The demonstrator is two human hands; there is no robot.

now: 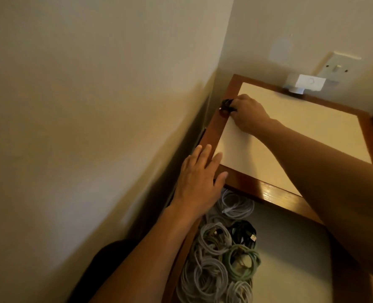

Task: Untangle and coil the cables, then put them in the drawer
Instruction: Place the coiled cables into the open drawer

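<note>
Coiled cables (pixel 216 259) are lying packed along the left side of the open drawer (pixel 290 270) just below you. Your left grip (pixel 199 178) is resting flat, fingers spread apart, on the wooden corner of the counter (pixel 290 132). Your right grip (pixel 250 115) is clamping a small black cable bundle (pixel 73 106) at the counter's left edge, beside the wall (pixel 93 106).

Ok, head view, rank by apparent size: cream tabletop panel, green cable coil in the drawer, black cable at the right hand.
1. cream tabletop panel
2. green cable coil, though nearer the camera
3. black cable, partly hidden by the right hand
</note>
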